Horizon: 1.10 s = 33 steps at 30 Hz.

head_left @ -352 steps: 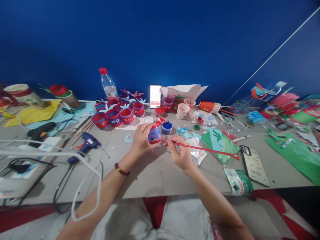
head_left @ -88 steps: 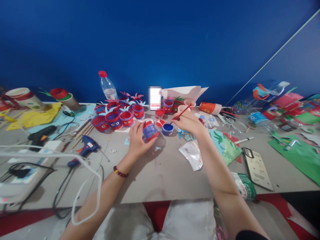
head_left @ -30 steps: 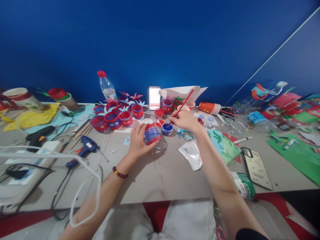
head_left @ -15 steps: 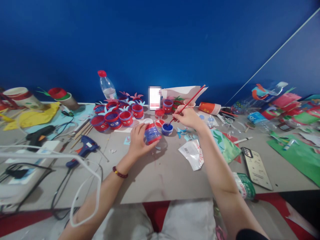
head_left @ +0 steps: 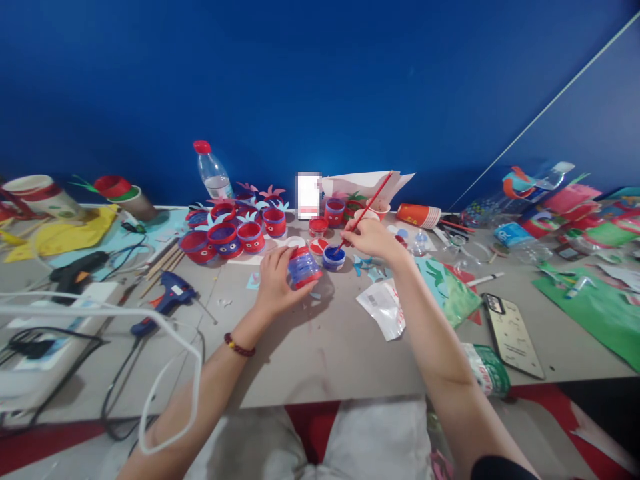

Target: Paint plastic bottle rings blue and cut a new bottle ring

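My left hand [head_left: 277, 277] is closed around a clear plastic cup piece [head_left: 304, 268] painted with red and blue bands, tilted just above the table. Between the fingers of my right hand [head_left: 367, 237] is a red-handled paintbrush [head_left: 371, 203], its tip down in a small jar of blue paint [head_left: 333, 258]. Right behind that jar lies a red and white lid [head_left: 319, 247], with a jar of red paint [head_left: 318, 228] farther back. Several red and blue painted cups [head_left: 250, 238] with paper eyes and leaf-like tops stand left of the jars.
A blue glue gun [head_left: 170, 297], a black glue gun [head_left: 80, 273] and a white power strip [head_left: 75, 327] with cables lie at left. A bottle [head_left: 213, 173] stands at the back. On the right are a silver wrapper [head_left: 384, 310], a phone [head_left: 513, 337] and green paper [head_left: 593, 313].
The paintbrush has become more upright, its top end moving left while the tip stays in the blue paint. My right hand has shifted slightly left; my left hand holds nearly still.
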Motion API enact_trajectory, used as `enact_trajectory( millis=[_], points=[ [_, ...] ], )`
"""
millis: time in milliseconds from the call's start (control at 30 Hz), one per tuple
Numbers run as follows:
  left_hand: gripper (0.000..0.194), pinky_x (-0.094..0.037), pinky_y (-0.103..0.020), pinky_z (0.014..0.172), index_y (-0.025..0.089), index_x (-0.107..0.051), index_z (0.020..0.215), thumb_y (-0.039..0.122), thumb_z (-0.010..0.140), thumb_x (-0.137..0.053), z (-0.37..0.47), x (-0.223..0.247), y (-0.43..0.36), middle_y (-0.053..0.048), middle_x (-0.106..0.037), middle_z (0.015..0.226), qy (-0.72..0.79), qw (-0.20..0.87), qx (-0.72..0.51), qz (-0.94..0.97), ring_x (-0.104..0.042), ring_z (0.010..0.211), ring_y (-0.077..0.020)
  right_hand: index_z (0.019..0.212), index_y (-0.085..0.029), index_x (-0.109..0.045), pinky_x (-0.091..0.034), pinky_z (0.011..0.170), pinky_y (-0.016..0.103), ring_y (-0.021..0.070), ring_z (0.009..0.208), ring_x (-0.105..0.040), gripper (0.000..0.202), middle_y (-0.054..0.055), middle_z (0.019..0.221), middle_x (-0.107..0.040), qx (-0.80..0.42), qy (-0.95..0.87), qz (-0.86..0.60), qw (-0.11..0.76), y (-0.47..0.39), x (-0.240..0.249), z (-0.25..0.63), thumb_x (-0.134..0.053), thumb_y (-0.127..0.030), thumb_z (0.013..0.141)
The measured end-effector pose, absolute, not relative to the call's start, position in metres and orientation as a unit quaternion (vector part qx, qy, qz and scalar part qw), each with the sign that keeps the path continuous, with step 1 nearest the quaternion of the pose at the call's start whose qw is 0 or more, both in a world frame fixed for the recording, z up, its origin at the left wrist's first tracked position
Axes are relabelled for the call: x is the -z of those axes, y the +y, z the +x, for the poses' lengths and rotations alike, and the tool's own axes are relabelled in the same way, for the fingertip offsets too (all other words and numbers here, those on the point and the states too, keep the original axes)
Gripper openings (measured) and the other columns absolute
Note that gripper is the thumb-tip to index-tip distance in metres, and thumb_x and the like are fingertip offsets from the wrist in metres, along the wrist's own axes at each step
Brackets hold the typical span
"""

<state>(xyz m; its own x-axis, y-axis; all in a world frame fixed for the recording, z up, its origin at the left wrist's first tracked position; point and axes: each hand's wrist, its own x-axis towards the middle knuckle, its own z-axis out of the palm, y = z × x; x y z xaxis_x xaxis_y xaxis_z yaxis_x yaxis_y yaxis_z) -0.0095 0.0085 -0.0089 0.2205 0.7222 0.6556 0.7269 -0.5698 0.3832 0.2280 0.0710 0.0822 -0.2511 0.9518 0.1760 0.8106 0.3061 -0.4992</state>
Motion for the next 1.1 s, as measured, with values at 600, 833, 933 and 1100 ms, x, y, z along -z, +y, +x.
enact_trajectory(
  millis=[600, 833, 933, 1100],
  points=[
    [0.074, -0.039, -0.052, 0.103, 0.021, -0.042, 0.132, 0.055, 0.073, -0.070, -0.010, 0.009, 0.009, -0.014, -0.051, 0.126, -0.469, -0.003, 0.410, -0.782, -0.048, 0.120, -0.0333, 0.065, -0.017, -0.062, -0.054, 0.061, 0.027, 0.0145, 0.059, -0.067, 0.023, 0.004, 0.069, -0.068, -0.267, -0.729, -0.558, 0.293, 0.076, -0.077, 0.234, -0.060, -0.022, 0.088],
    [0.073, -0.039, -0.052, 0.104, 0.022, -0.043, 0.132, 0.056, 0.073, -0.070, -0.009, 0.010, 0.008, -0.013, -0.051, 0.126, -0.473, -0.004, 0.404, -0.783, -0.048, 0.121, -0.0334, 0.066, -0.016, -0.065, -0.053, 0.067, 0.029, 0.0150, 0.063, -0.064, 0.021, 0.004, 0.069, -0.067, -0.204, -0.747, -0.571, 0.273, 0.076, -0.077, 0.230, -0.061, -0.020, 0.086],
    [0.073, -0.039, -0.052, 0.104, 0.022, -0.043, 0.132, 0.055, 0.073, -0.070, -0.009, 0.009, 0.008, -0.014, -0.051, 0.126, -0.473, -0.008, 0.404, -0.783, -0.048, 0.122, -0.0334, 0.068, -0.016, -0.067, -0.052, 0.074, 0.031, 0.0187, 0.076, -0.065, 0.019, 0.006, 0.072, -0.068, -0.179, -0.759, -0.568, 0.262, 0.074, -0.080, 0.229, -0.061, -0.018, 0.085],
    [0.073, -0.039, -0.052, 0.104, 0.022, -0.043, 0.132, 0.055, 0.073, -0.070, -0.010, 0.010, 0.009, -0.014, -0.052, 0.126, -0.470, -0.005, 0.405, -0.784, -0.048, 0.121, -0.0337, 0.070, -0.017, -0.069, -0.049, 0.080, 0.033, 0.0203, 0.082, -0.064, 0.017, 0.005, 0.073, -0.069, -0.154, -0.770, -0.568, 0.246, 0.073, -0.082, 0.228, -0.062, -0.018, 0.085]
  ],
)
